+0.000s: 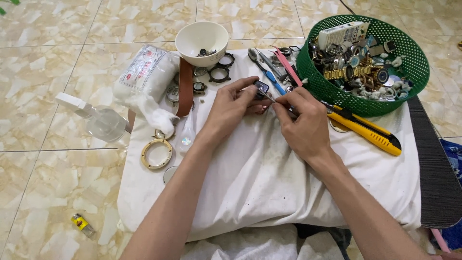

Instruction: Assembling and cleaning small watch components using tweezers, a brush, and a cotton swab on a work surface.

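Observation:
My left hand (232,107) pinches a small dark watch part (261,87) between thumb and fingers above the white cloth (269,178). My right hand (304,121) grips thin metal tweezers (270,97), whose tip touches that dark part. Both hands meet near the middle of the cloth-covered surface, just left of the green basket (415,72).
The green basket holds several watches and parts. A yellow utility knife (368,132) lies right of my right hand. A white bowl (201,41), bezel rings (219,73), a cotton bag (147,74), a brown strap (185,86), a gold ring (156,154), a clear bottle (98,120) and a lighter (83,224) are at the left.

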